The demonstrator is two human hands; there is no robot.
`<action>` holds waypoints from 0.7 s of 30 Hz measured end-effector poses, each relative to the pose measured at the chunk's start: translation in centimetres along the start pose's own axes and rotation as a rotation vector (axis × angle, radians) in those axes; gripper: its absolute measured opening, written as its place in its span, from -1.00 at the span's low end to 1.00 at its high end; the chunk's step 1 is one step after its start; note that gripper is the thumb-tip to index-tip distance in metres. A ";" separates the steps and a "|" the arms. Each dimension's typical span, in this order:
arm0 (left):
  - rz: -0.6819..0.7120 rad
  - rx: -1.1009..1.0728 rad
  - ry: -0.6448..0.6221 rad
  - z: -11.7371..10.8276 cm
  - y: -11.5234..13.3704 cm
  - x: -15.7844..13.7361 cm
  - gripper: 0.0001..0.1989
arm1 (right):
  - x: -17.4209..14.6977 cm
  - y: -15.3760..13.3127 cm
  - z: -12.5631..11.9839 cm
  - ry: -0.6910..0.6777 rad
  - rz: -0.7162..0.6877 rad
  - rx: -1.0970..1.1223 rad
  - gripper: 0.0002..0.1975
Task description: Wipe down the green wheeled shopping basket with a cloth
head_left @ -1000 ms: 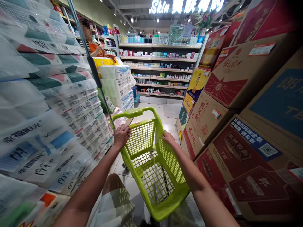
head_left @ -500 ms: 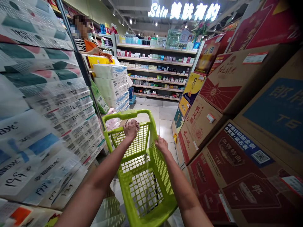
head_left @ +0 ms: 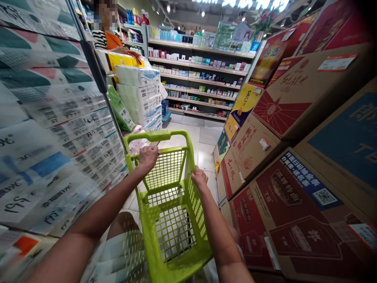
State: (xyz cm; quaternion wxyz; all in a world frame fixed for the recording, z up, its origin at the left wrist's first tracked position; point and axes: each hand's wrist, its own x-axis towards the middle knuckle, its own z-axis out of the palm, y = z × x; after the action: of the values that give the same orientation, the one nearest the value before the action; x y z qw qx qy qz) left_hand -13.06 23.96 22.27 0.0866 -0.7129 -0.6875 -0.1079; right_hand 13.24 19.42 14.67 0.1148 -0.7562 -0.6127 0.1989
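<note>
A lime-green plastic shopping basket [head_left: 191,157] with grid walls stands before me, with nothing lying on its visible floor. A long metal pull handle [head_left: 98,76] with a dark grip rises from its far left corner and leans left. My left hand [head_left: 148,158] is closed over the top edge of the basket's far grid panel, near the left corner. On the right side wall, my right hand [head_left: 199,177] has its fingers wrapped around the rim. Both thumbs are partly hidden.
Stacked tissue packs [head_left: 64,94] line the left, with more paper packs [head_left: 138,90] beyond. Cardboard cartons [head_left: 282,94] are piled high on the right. Cosmetics shelves [head_left: 197,59] cross the far end of the tiled aisle [head_left: 206,137]. A person in an orange apron [head_left: 113,41] stands behind the far-left packs.
My left hand has shifted left along the basket's far panel edge. The basket sits slightly farther left in view. My right hand keeps its hold, and the view has tipped downward.
</note>
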 end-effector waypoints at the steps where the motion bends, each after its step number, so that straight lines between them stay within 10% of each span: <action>1: -0.048 0.032 0.019 -0.6 -1.6 -0.9 -0.72 | -0.1 0.0 0.0 -0.001 0.000 0.004 -0.58; 8: -0.173 0.084 0.125 0.1 -3.0 -5.5 -0.68 | -0.7 -0.4 0.2 0.015 -0.014 0.016 -0.59; 14: 0.001 -0.022 0.124 2.0 -2.2 -7.6 -0.69 | -1.0 0.1 0.2 0.019 -0.009 0.001 -0.58; 21: 0.017 -0.027 -0.206 3.4 -1.5 -7.5 -0.73 | -1.2 0.2 0.3 0.036 -0.021 0.010 -0.61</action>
State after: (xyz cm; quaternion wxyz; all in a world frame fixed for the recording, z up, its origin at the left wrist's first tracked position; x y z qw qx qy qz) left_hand -14.69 17.73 16.95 0.0067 -0.7273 -0.6850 -0.0425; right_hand 13.13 18.18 14.53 0.1317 -0.7526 -0.6175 0.1871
